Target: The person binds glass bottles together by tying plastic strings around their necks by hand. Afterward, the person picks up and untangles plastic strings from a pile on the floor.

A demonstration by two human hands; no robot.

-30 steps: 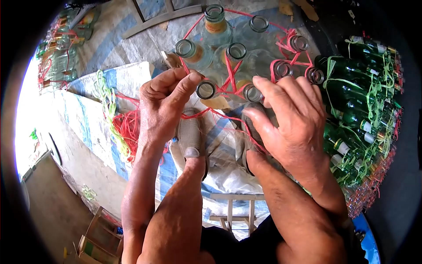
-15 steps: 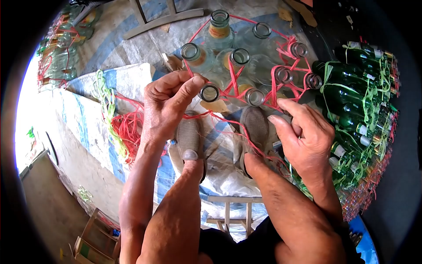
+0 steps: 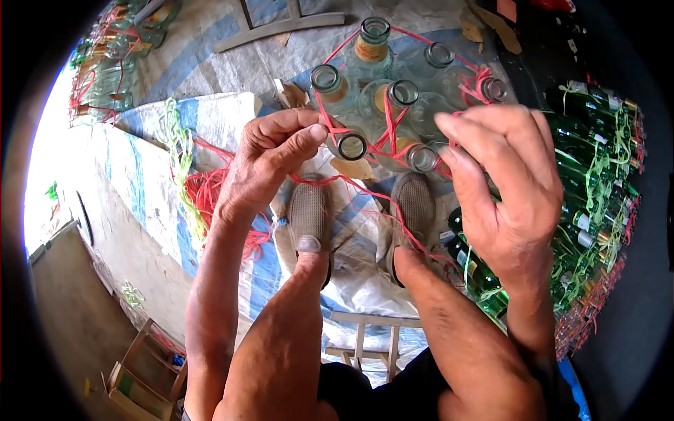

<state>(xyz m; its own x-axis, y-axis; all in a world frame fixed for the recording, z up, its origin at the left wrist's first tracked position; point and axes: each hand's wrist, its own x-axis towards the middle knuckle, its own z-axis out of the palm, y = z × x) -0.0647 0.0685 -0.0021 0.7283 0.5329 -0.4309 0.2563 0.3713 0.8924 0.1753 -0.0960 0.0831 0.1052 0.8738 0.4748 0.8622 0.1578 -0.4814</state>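
While the left hand still pinches the red string between thumb and fingertips beside the nearest clear bottle, the right hand has lifted since the earlier frame. It is now above the right side of the upright clear bottles, hiding two necks that showed before. Its fingers are loosely curved, with a narrow gap between index finger and thumb. The string loops around the bottle necks in front of the person's shoes. Green bottles lie at the right.
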